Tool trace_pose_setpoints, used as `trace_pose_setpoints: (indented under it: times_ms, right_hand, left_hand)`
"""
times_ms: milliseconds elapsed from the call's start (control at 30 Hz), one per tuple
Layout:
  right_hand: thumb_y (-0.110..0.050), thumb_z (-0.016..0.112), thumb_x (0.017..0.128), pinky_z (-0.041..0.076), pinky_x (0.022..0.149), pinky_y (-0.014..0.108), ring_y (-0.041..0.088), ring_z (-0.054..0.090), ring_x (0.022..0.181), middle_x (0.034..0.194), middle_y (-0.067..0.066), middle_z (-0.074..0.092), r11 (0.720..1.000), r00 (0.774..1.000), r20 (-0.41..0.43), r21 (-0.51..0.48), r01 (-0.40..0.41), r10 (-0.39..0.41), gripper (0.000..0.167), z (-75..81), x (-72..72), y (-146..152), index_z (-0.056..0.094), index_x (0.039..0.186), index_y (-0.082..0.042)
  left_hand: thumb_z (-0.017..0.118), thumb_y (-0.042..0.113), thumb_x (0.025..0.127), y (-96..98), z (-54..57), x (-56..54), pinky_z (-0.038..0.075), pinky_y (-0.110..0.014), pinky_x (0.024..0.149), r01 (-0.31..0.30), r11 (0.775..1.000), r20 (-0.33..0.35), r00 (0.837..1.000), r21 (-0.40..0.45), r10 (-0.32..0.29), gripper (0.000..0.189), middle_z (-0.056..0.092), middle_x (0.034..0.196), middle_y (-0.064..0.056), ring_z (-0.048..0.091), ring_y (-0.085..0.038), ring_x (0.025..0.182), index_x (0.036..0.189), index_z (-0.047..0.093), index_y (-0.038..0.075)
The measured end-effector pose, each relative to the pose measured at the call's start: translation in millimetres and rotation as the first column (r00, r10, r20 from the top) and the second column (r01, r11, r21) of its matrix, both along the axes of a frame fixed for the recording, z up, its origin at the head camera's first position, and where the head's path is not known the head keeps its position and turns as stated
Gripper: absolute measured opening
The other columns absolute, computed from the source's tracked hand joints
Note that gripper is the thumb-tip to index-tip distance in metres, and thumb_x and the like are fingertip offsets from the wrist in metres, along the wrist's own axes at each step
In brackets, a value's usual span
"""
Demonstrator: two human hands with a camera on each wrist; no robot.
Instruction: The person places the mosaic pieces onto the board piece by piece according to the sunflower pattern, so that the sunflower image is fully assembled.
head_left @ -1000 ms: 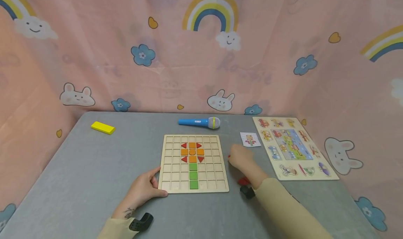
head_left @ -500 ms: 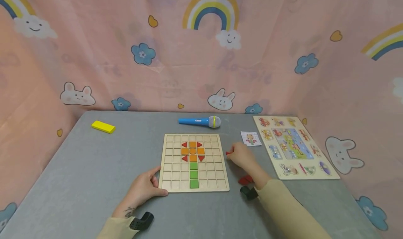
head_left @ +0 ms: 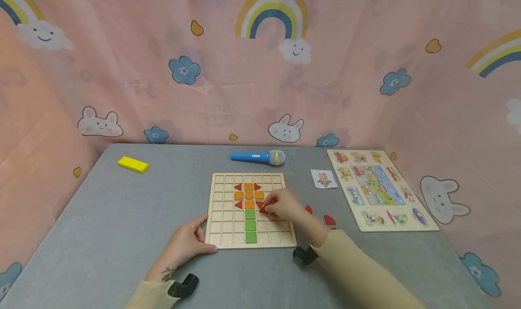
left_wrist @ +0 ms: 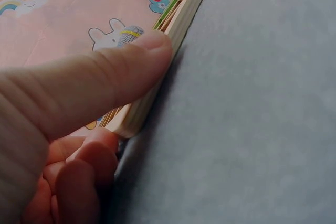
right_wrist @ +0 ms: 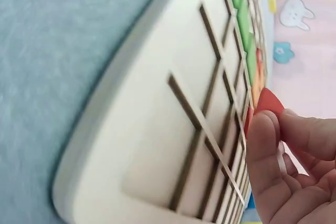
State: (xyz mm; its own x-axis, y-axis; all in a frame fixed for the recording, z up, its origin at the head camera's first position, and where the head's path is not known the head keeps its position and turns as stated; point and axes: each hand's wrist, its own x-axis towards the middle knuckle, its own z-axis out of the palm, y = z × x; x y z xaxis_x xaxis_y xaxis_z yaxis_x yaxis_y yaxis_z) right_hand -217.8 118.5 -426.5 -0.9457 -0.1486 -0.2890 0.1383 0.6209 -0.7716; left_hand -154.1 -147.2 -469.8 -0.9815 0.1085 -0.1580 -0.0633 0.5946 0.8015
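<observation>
My left hand point(head_left: 185, 241) holds the near left corner of a wooden grid board point(head_left: 264, 247), thumb at the front edge and fingers along the side. My right hand point(head_left: 282, 205) is over the board's right half, pinching a red quarter-circle piece point(right_wrist: 269, 103) between thumb and fingertips. In the head view that piece is just below a red triangle point(head_left: 259, 204) in the grid. Orange squares point(head_left: 248, 205) surround an orange circle point(head_left: 248, 196), with red triangles at the corners. Below them runs a column of green squares point(head_left: 250, 226).
Loose red pieces point(head_left: 329, 220) lie right of the board, partly hidden by the right forearm. Behind it are a blue toy microphone point(head_left: 257, 157) and a small pattern card point(head_left: 324, 179). A picture puzzle board point(head_left: 400, 229) sits at right, a yellow block point(head_left: 133, 164) at far left.
My right hand has moved left from the table beside the board to over the grid, carrying the red piece. Loose red pieces are uncovered at the right. My left hand stays put.
</observation>
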Motion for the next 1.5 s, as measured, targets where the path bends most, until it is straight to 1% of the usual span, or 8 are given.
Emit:
trace_pose_setpoints:
  times_ms: [100,400,633,767,1033,1167,1367,1500]
  right_hand:
    - [0.000,0.064,0.082,0.047,0.052,0.020,0.014,0.053,0.053,0.072,0.007,0.057,1.000,0.999,0.037,0.021,-0.022,0.021,0.003,-3.1,0.6,-5.3,0.066,0.084,0.000]
    - [0.001,0.063,0.083,0.046,0.052,0.022,0.013,0.051,0.053,0.072,0.005,0.057,0.988,0.995,-0.012,0.125,-0.092,0.094,0.007,-4.8,1.1,-14.1,0.068,0.081,-0.003]
    - [0.001,0.065,0.080,0.046,0.066,0.027,0.015,0.052,0.076,0.083,0.003,0.064,0.965,0.980,-0.123,0.232,-0.124,0.156,0.009,-10.3,0.7,-16.2,0.072,0.080,-0.005]
    - [-0.001,0.067,0.079,0.044,0.068,0.029,0.016,0.051,0.077,0.080,0.002,0.063,0.955,0.968,-0.170,0.265,-0.133,0.182,0.007,-7.9,2.1,-14.9,0.071,0.078,-0.007]
    - [-0.005,0.062,0.083,0.045,0.066,0.032,0.020,0.053,0.076,0.087,0.010,0.062,0.955,0.985,-0.159,0.296,-0.019,0.069,0.012,10.8,-8.8,27.6,0.068,0.092,0.001]
    - [-0.008,0.064,0.081,0.045,0.061,0.033,0.021,0.055,0.071,0.084,0.012,0.062,0.907,0.987,-0.160,0.418,0.054,0.015,0.012,12.6,-10.3,58.3,0.065,0.089,0.002]
    - [-0.019,0.070,0.076,0.034,0.049,0.029,0.017,0.045,0.055,0.060,0.003,0.049,0.815,0.996,-0.081,0.574,0.075,-0.035,0.022,9.2,-0.6,78.1,0.057,0.066,-0.005]
    - [-0.018,0.072,0.074,0.034,0.050,0.030,0.017,0.046,0.054,0.057,0.002,0.050,0.797,0.996,-0.086,0.599,0.076,-0.031,0.021,2.5,3.8,77.9,0.058,0.063,-0.006]
  left_hand:
    - [0.089,0.016,0.052,0.2,0.2,0.0,0.033,-0.025,0.049,0.005,1.000,-0.002,1.000,-0.001,-0.005,0.098,0.050,0.060,-0.001,0.042,-0.013,0.052,0.137,0.043,0.002]
    - [0.090,0.015,0.052,-0.8,-2.0,-0.8,0.033,-0.025,0.049,-0.002,1.000,-0.005,1.000,-0.013,0.002,0.098,0.050,0.061,-0.001,0.042,-0.013,0.052,0.137,0.043,0.002]
    - [0.090,0.017,0.052,-1.0,-1.1,0.1,0.032,-0.025,0.050,0.007,1.000,-0.015,1.000,-0.013,-0.007,0.098,0.049,0.061,-0.001,0.042,-0.014,0.053,0.136,0.044,0.000]
    - [0.090,0.016,0.052,-0.6,-0.5,-0.2,0.033,-0.025,0.050,0.006,1.000,-0.011,1.000,-0.015,-0.006,0.098,0.050,0.061,-0.001,0.042,-0.013,0.053,0.137,0.044,0.001]
    - [0.089,0.015,0.052,0.5,0.2,-1.1,0.034,-0.025,0.050,0.006,1.000,-0.003,1.000,-0.016,-0.006,0.097,0.050,0.061,-0.001,0.042,-0.013,0.052,0.137,0.044,0.003]
    - [0.089,0.015,0.052,0.5,0.2,-1.3,0.033,-0.025,0.050,0.005,1.000,0.000,1.000,-0.012,-0.005,0.097,0.050,0.061,-0.002,0.042,-0.013,0.052,0.137,0.044,0.001]
    - [0.089,0.014,0.052,-0.1,-0.5,-1.0,0.033,-0.025,0.049,0.001,1.000,0.006,1.000,-0.012,-0.001,0.097,0.050,0.061,-0.002,0.042,-0.013,0.052,0.136,0.044,0.001]
    - [0.089,0.014,0.052,-0.4,-1.8,-0.9,0.034,-0.025,0.049,-0.003,1.000,0.007,1.000,-0.008,0.003,0.097,0.050,0.061,-0.002,0.043,-0.013,0.052,0.137,0.044,0.002]
